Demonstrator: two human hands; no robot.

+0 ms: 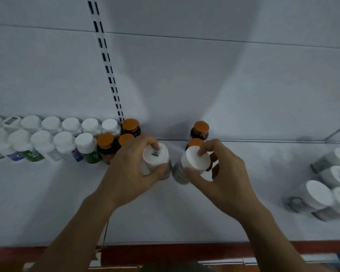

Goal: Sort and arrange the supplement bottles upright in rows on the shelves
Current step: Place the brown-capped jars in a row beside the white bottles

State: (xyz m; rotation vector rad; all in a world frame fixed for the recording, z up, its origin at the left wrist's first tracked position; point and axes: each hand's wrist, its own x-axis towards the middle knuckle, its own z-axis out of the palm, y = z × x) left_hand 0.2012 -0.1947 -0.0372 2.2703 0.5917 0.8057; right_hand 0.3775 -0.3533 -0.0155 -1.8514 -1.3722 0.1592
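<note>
Your left hand is closed round the white cap of the left bottle. The thumb is on the near side and the forefinger tip rests on top of the cap, beside a small grey mark. Your right hand grips the right bottle in much the same way, with the thumb against the near edge of its white cap, one fingertip on top and the other fingers curled round the right side.

The two bottles sit just beside each other in the middle of the white shelf, and their grey-labelled bodies nearly touch between your thumbs. You cannot tell from here whether their bases rest on the shelf.

Just behind your left hand stand three orange-capped bottles, one partly hidden by your fingers. An orange-capped pair stands behind your right hand, against the back panel. To your left, two rows of white-capped bottles stand upright and touching, running out to the frame's edge.

Well off to your right is a loose cluster of grey-labelled bottles; you cannot tell whether they stand or lie. A slotted metal strip runs up the back panel, and a red edge fronts the shelf.
</note>
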